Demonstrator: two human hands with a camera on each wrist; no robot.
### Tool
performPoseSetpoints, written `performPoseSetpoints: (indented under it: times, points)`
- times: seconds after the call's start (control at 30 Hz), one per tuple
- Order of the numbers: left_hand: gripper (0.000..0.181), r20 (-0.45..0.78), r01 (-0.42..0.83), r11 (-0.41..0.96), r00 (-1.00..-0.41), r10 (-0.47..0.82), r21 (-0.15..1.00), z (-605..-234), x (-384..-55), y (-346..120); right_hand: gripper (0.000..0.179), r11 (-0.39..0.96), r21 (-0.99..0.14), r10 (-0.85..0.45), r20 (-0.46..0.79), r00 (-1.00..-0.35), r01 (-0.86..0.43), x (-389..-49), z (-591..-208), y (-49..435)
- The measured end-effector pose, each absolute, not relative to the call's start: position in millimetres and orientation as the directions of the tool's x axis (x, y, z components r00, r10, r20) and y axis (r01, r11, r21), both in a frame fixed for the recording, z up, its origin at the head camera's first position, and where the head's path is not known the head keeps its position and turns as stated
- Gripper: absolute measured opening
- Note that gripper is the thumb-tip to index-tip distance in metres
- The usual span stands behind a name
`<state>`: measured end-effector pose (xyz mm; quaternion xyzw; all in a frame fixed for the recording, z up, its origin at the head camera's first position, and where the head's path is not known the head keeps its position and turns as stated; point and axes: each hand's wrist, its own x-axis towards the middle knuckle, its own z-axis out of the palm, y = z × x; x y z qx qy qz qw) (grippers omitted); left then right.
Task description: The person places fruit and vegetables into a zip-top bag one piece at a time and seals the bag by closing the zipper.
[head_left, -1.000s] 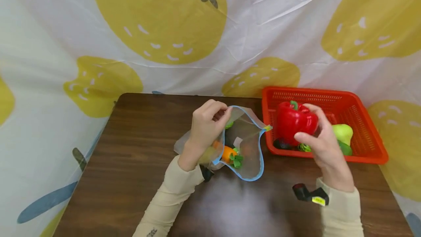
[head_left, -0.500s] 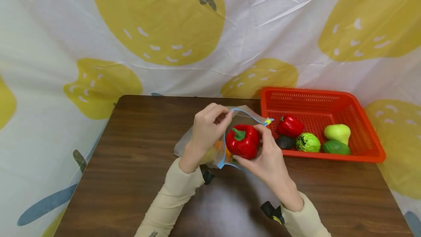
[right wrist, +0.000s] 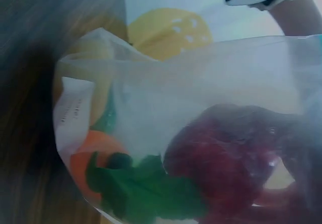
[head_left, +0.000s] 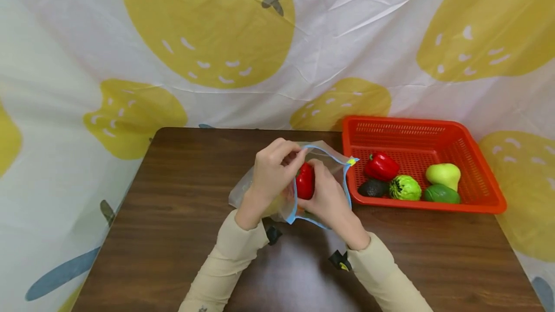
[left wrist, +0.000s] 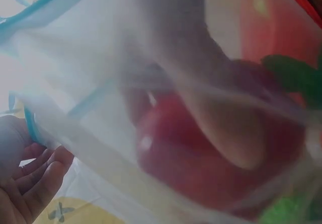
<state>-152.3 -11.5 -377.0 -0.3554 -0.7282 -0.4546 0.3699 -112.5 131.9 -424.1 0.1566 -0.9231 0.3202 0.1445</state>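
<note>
My left hand (head_left: 274,175) pinches the blue-edged rim of a clear zip bag (head_left: 347,177) that lies on its side with its mouth spread. Through that mouth reaches my right hand (head_left: 331,201), gripping a red bell pepper (head_left: 305,182) inside the bag. In the left wrist view, the pepper (left wrist: 176,153) shows blurred through the plastic with a finger curved over it. An orange item with green leaves (right wrist: 146,189) lies beside the pepper in the right wrist view. Something yellowish (right wrist: 90,58) sits deeper in the bag, its kind unclear.
A red perforated basket (head_left: 485,172) stands just right of the bag. In it lie a smaller red pepper (head_left: 381,166), a dark avocado (head_left: 373,188), a green leafy-scaled fruit (head_left: 405,188), a light green pear (head_left: 443,175) and a darker green fruit (head_left: 442,193). The brown table (head_left: 191,182) meets a patterned curtain.
The red bell pepper has moved left in my right hand, from over the basket into the bag's mouth and inside. My left hand has kept its pinch on the rim, nearly unmoved.
</note>
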Motion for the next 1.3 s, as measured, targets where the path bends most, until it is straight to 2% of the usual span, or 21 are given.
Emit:
performPoseSetpoints:
  times: [0.13, 0.37, 0.53, 0.77, 0.97, 1.07, 1.13, 1.2, 1.3]
  points:
    - [0.010, 0.867, 0.857, 0.340, -0.463, 0.184, 0.386, -378, -152, -12, 0.075, 0.736, -0.556, -0.249, 0.308, -0.918, -0.386, -119, -430, 128]
    - [0.009, 0.871, 0.860, 0.356, -0.451, 0.193, 0.367, -379, -151, -10, 0.080, 0.758, -0.509, -0.313, 0.267, -0.912, -0.409, -126, -443, 122]
    - [0.010, 0.881, 0.865, 0.350, -0.438, 0.178, 0.360, -381, -151, -10, 0.069, 0.741, -0.513, -0.324, 0.294, -0.899, -0.434, -128, -447, 122]
    - [0.008, 0.882, 0.864, 0.341, -0.442, 0.161, 0.371, -381, -152, -13, 0.053, 0.629, -0.622, -0.374, 0.284, -0.883, -0.467, -120, -438, 132]
    - [0.007, 0.879, 0.850, 0.342, -0.461, 0.119, 0.400, -379, -155, -19, 0.024, 0.434, -0.789, -0.420, 0.250, -0.872, -0.435, -98, -410, 159]
    - [0.007, 0.880, 0.849, 0.349, -0.460, 0.115, 0.398, -379, -156, -20, 0.017, 0.324, -0.872, -0.387, 0.232, -0.893, -0.367, -97, -396, 186]
    - [0.007, 0.880, 0.849, 0.347, -0.461, 0.116, 0.399, -380, -157, -20, 0.017, 0.291, -0.907, -0.312, 0.212, -0.926, -0.306, -106, -387, 208]
    - [0.007, 0.879, 0.849, 0.345, -0.462, 0.119, 0.400, -380, -157, -19, 0.020, 0.332, -0.903, -0.213, 0.211, -0.954, -0.273, -121, -382, 230]
    - [0.008, 0.877, 0.847, 0.345, -0.466, 0.119, 0.404, -381, -156, -19, 0.027, 0.527, -0.834, -0.074, 0.146, -0.986, -0.163, -149, -381, 261]
